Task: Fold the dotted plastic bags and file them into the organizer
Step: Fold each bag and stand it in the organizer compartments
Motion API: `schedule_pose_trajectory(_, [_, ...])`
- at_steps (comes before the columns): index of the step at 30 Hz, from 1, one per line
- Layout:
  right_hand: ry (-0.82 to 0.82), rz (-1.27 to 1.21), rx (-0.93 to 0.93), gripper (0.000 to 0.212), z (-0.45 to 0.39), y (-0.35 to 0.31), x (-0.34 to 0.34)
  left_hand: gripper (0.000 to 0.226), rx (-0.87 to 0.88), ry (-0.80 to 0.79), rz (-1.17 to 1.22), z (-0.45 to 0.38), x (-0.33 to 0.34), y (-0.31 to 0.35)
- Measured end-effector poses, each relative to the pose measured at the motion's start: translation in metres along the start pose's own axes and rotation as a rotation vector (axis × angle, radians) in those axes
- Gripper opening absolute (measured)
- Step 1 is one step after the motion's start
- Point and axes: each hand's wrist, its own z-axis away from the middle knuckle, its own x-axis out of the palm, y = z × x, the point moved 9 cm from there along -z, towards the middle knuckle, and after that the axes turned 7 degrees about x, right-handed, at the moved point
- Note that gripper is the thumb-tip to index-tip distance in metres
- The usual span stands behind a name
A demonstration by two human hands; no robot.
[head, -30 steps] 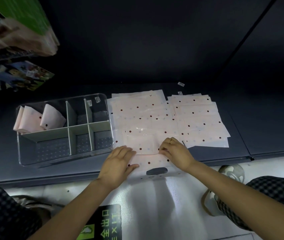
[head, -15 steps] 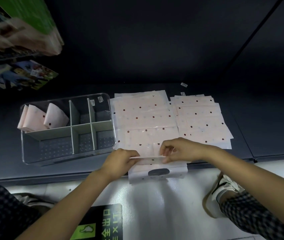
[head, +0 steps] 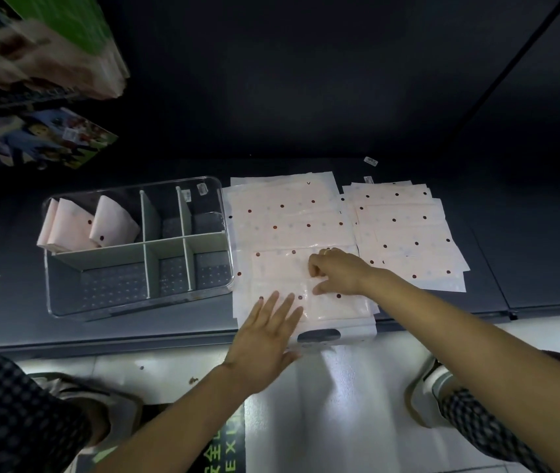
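A stack of pink dotted plastic bags (head: 285, 216) lies flat on the dark shelf, and its near end with a handle cut-out hangs over the front edge. My left hand (head: 266, 339) lies flat with fingers spread on the near left part of the top bag. My right hand (head: 338, 271) pinches a folded-over flap of that bag (head: 336, 303) near its middle. A second stack of dotted bags (head: 408, 233) lies to the right. The clear organizer (head: 135, 305) with grey dividers stands to the left; three folded bags (head: 80, 223) stand in its far left compartment.
The shelf's front edge (head: 101, 343) runs just below the organizer, with pale floor beneath it. Boxed goods (head: 43, 138) hang at the upper left. My knees in checked trousers and a shoe (head: 428, 387) are at the bottom corners.
Both hands lifted the near edge of the top bag and folded it away from me. Now my left hand has let go and presses flat, while my right hand has moved farther up the bag.
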Motion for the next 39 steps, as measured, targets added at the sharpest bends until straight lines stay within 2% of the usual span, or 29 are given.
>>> schedule_pose_trajectory(5, [0.051, 0.003, -0.004, 0.040, -0.001, -0.011, 0.007, 0.077, 0.023, -0.037, -0.024, 0.004, 0.017, -0.002])
schedule_pose_trajectory(13, [-0.036, 0.097, 0.012, 0.029, -0.009, -0.020, 0.013, 0.080, 0.033, -0.048, -0.034, 0.003, 0.021, -0.002])
schedule_pose_trajectory(16, [-0.081, -0.002, 0.018, 0.022, -0.008, -0.021, 0.013, 0.082, 0.050, -0.050, -0.026, 0.003, 0.022, -0.003])
schedule_pose_trajectory(22, [-0.059, -0.207, 0.004, 0.014, 0.001, -0.021, 0.010, 0.075, 0.068, -0.003, 0.080, 0.005, 0.008, -0.007])
schedule_pose_trajectory(24, [-0.076, -0.351, 0.021, 0.016, 0.005, -0.016, 0.006, 0.069, 0.039, 0.179, 0.182, 0.008, -0.021, -0.011])
schedule_pose_trajectory(26, [-0.068, -0.526, 0.068, 0.017, 0.015, -0.008, -0.004, 0.063, -0.062, 0.468, 0.367, 0.016, -0.061, -0.020])
schedule_pose_trajectory(28, [-0.025, -0.697, 0.111, 0.019, 0.028, -0.001, -0.017, 0.060, -0.282, 0.741, 0.602, 0.028, -0.091, -0.039])
schedule_pose_trajectory(29, [0.011, -0.802, 0.122, 0.019, 0.035, 0.002, -0.022, 0.059, -0.405, 0.824, 0.746, 0.032, -0.098, -0.049])
schedule_pose_trajectory(30, [0.048, -0.930, 0.128, 0.017, 0.042, 0.004, -0.027, 0.058, -0.512, 0.841, 0.922, 0.034, -0.098, -0.056])
schedule_pose_trajectory(31, [0.077, -1.084, 0.133, 0.014, 0.049, 0.005, -0.029, 0.056, -0.594, 0.781, 1.136, 0.030, -0.092, -0.059])
schedule_pose_trajectory(33, [0.088, -1.384, 0.141, 0.007, 0.061, 0.002, -0.027, 0.048, -0.640, 0.581, 1.552, 0.018, -0.076, -0.049])
schedule_pose_trajectory(34, [0.089, -1.483, 0.143, 0.009, 0.065, -0.001, -0.025, 0.041, -0.628, 0.504, 1.661, 0.016, -0.074, -0.041])
schedule_pose_trajectory(36, [0.082, -1.565, 0.137, 0.012, 0.073, -0.011, -0.022, 0.023, -0.601, 0.471, 1.740, 0.018, -0.077, -0.033])
schedule_pose_trajectory(39, [0.107, -1.543, 0.106, 0.009, 0.082, -0.026, -0.024, 0.008, -0.619, 0.562, 1.789, 0.029, -0.086, -0.032])
